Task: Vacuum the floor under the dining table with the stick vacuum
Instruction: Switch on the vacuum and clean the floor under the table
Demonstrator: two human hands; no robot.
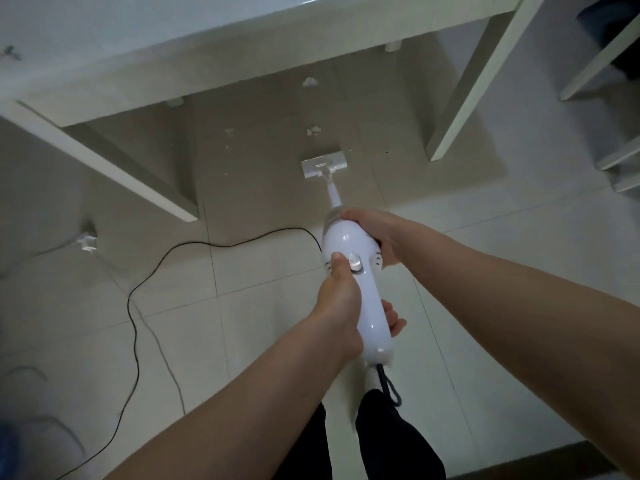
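Observation:
I hold a white stick vacuum pointing forward and down. My left hand wraps its rear handle, thumb resting beside the round switch. My right hand grips the right side of the motor body. The flat white floor head sits on the tiled floor in the shadow just under the near edge of the white dining table. Pale crumbs and a larger scrap lie on the floor beyond the head.
A white table leg slants down at left and another at right. The black power cord snakes over the tiles to the left. A white plug lies at far left. White chair legs stand at right.

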